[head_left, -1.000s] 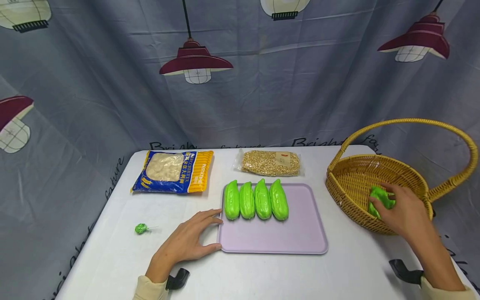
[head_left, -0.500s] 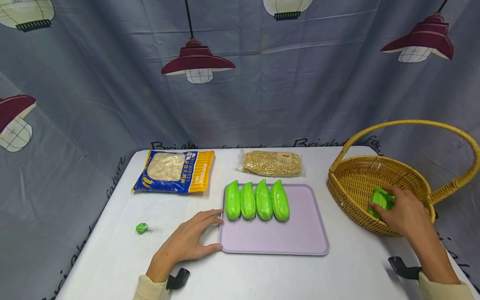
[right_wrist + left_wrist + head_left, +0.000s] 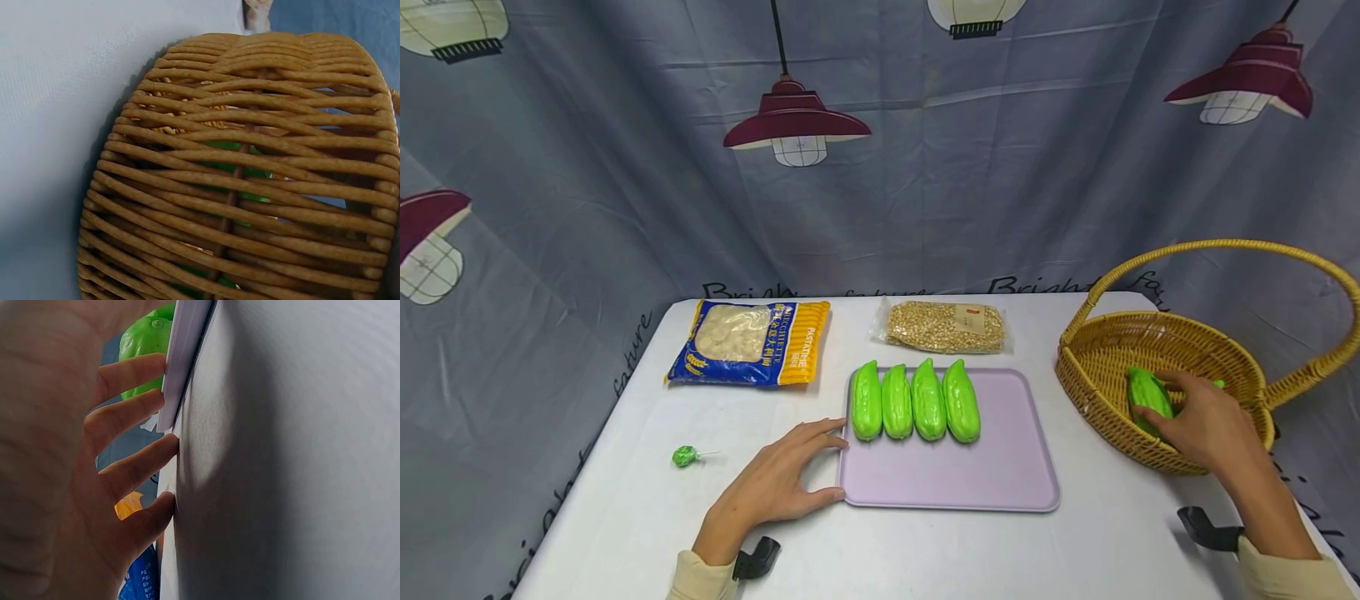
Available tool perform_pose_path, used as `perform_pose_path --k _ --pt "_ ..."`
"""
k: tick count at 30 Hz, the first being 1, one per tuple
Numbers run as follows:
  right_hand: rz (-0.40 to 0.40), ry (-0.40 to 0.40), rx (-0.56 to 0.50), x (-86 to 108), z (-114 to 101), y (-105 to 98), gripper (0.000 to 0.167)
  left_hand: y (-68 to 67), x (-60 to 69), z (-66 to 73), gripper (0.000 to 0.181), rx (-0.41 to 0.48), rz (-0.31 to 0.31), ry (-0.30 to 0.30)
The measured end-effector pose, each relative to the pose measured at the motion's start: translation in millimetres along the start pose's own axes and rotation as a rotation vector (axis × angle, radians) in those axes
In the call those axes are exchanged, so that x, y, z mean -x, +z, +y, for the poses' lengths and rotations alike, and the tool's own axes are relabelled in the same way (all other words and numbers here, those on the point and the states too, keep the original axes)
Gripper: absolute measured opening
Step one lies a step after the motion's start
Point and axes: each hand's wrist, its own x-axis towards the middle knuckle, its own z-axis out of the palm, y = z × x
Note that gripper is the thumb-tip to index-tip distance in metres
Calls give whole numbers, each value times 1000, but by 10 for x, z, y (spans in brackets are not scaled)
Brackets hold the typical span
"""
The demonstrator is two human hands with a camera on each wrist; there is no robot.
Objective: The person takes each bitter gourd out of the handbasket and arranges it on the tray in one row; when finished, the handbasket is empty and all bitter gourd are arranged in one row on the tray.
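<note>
My right hand (image 3: 1213,425) reaches into the wicker basket (image 3: 1078,392) at the right, with thumb and fingers round a green bitter melon (image 3: 1148,392). Another bit of green shows just right of that hand. In the right wrist view the basket's woven wall (image 3: 250,137) hides the hand, and green shows through its gaps. Several bitter melons (image 3: 928,404) stand in a row on the left part of the lilac tray (image 3: 947,479). My left hand (image 3: 775,475) rests with spread fingers at the tray's left edge; the left wrist view shows fingertips against the tray rim (image 3: 178,369).
A blue and yellow pasta bag (image 3: 748,343) lies at the back left, and a clear bag of grain (image 3: 942,327) behind the tray. A small green lollipop (image 3: 685,456) lies left of my left hand. The basket's tall handle (image 3: 1213,244) arches above it.
The bitter melon at my right hand has turned and shows more of its length, its tip pointing up and left. Green now appears right of that hand. My left hand stays put.
</note>
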Motion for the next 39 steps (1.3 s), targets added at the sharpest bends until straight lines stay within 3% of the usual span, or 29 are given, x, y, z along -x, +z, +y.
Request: perform_pose_path --k 8,16,22,32,39 --pt "-81 9 8 -22 -13 2 93 40 58 42 58 18 -7 -6" --pt "-107 3 9 -27 -46 27 81 66 114 75 59 22 -21 -25" --pt "-51 -50 -8 3 -71 9 78 93 147 103 59 29 -17 -31" --pt "47 -64 -45 122 -222 -175 79 104 209 136 60 32 -35 -51" --pt "148 -81 -95 154 -427 -330 82 -11 -2 19 61 32 -44 -18"
